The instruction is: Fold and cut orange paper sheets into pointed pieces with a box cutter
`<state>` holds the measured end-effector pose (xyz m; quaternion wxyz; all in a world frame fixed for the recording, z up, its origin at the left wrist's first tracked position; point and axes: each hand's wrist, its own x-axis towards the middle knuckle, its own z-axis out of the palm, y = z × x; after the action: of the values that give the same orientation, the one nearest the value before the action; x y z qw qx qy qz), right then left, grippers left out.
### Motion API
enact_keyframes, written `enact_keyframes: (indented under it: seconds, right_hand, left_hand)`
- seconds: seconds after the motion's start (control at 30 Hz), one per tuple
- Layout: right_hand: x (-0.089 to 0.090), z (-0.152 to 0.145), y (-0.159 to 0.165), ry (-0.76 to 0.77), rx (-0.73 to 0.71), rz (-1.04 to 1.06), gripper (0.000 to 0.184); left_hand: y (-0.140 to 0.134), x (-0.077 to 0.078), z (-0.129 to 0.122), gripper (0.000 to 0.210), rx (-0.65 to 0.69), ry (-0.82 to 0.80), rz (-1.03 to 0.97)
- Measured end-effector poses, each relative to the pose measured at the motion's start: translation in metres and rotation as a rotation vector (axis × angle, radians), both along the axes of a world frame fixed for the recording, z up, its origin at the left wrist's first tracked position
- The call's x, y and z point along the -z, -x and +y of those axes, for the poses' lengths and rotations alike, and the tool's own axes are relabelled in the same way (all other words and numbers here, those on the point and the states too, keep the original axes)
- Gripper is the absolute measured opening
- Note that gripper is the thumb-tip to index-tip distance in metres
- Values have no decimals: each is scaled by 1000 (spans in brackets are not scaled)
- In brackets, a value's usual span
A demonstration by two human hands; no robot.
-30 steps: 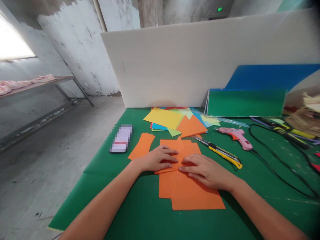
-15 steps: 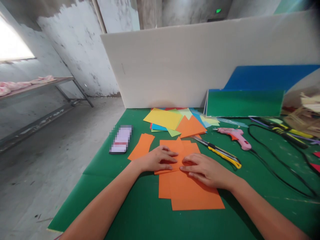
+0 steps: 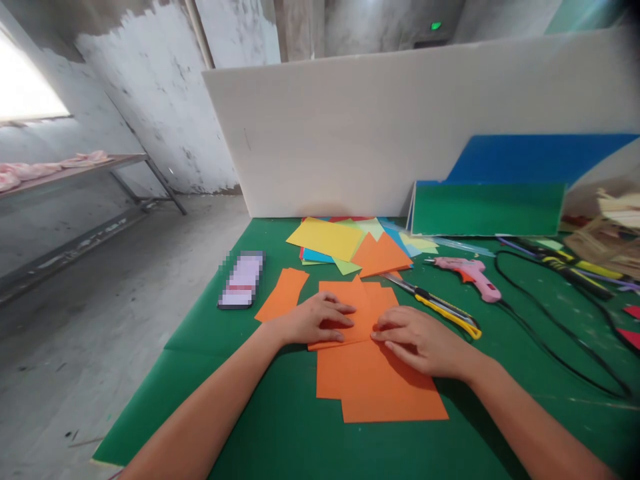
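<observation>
A folded orange paper [image 3: 345, 293] lies on top of larger orange sheets [image 3: 390, 403] in front of me. My left hand [image 3: 325, 320] rests flat on its left part, fingers stretched out and slightly apart. At the paper's lower folded edge, the fingers of my right hand [image 3: 415, 339] are bent together and grip or press the paper. Cut orange pieces [image 3: 284, 293] lie left of my left hand. Just beyond my right hand is a yellow box cutter [image 3: 445, 313] with its blade extended.
A phone [image 3: 243, 280] lies left on the green tabletop [image 3: 240, 413]. Coloured paper [image 3: 325, 237] is piled at the back. To the right are a pink glue gun [image 3: 467, 273], its black cord [image 3: 555, 353] and pliers [image 3: 575, 270]. A white board [image 3: 350, 140] stands behind.
My right hand has slid slightly right along the paper's lower edge, widening the gap between my hands. My left hand stays in place on the paper.
</observation>
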<state>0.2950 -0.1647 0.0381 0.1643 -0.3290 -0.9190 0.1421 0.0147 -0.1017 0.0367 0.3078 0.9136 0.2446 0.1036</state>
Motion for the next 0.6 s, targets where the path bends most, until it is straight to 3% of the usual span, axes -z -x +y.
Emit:
enact_keyframes:
  seconds: [0.3, 0.6]
  right_hand:
    - [10, 5, -1, 16, 38, -32, 45]
    - [14, 7, -3, 28, 25, -44, 39]
  left_hand:
    - [-2, -4, -2, 33, 32, -50, -28]
    - [-3, -6, -2, 33, 33, -54, 6]
